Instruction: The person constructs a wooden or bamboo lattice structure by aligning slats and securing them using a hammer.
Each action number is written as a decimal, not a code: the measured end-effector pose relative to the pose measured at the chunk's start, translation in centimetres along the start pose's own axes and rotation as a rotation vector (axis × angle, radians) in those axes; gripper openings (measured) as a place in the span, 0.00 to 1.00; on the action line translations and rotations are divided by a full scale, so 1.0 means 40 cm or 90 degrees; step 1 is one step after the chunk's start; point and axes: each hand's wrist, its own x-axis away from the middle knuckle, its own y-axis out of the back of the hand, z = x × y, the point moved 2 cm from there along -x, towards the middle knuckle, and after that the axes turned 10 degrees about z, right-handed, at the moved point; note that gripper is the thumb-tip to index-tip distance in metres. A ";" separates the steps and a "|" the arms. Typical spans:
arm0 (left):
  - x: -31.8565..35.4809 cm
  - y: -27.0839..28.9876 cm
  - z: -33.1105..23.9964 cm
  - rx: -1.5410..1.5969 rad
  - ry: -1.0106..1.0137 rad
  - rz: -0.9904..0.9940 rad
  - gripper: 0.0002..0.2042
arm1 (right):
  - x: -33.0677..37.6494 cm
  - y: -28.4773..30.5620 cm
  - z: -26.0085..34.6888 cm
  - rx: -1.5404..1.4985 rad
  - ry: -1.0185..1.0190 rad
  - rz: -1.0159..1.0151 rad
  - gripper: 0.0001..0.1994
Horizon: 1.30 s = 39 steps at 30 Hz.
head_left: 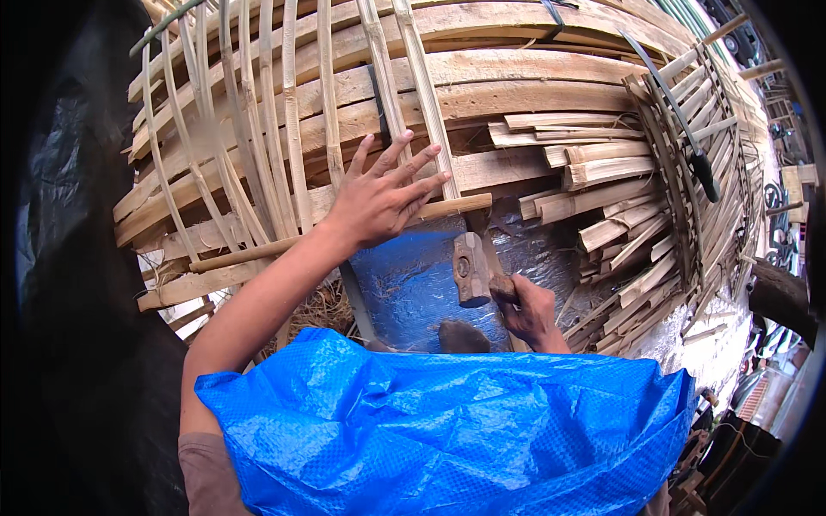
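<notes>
With the left hand point(379, 199) spread wide, pressing a pale split-bamboo strip point(344, 232) flat, the right hand point(529, 310) grips a rusty wooden-handled hammer point(471, 268) just beside it, so a well-aimed strike seems next.

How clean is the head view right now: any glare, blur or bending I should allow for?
Head view: daylight, sharp on the left hand and on the hammer in the right hand; mild sheen on the blue tarp; bamboo slats bow toward the rim; the left edge is black, detail lost.
</notes>
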 end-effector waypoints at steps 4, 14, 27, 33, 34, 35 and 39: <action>-0.008 0.006 -0.002 -0.010 -0.003 0.010 0.19 | -0.039 0.021 -0.019 0.127 0.067 0.009 0.18; -0.001 -0.005 0.004 -0.005 -0.006 0.006 0.19 | -0.099 0.066 -0.058 0.285 0.105 0.029 0.18; -0.013 -0.011 0.011 -0.035 -0.031 0.018 0.21 | -0.151 0.221 -0.030 0.495 0.351 0.160 0.13; -0.008 0.003 0.006 -0.030 -0.021 0.034 0.21 | -0.263 0.332 -0.040 0.573 0.382 0.167 0.12; -0.009 0.004 0.006 -0.027 -0.023 0.033 0.21 | -0.273 0.340 -0.039 0.572 0.380 0.160 0.12; -0.009 0.003 0.009 -0.026 -0.021 0.034 0.21 | -0.285 0.345 -0.039 0.569 0.383 0.152 0.13; -0.012 -0.004 0.008 -0.005 -0.023 0.037 0.21 | -0.287 0.348 -0.006 0.597 0.481 0.275 0.14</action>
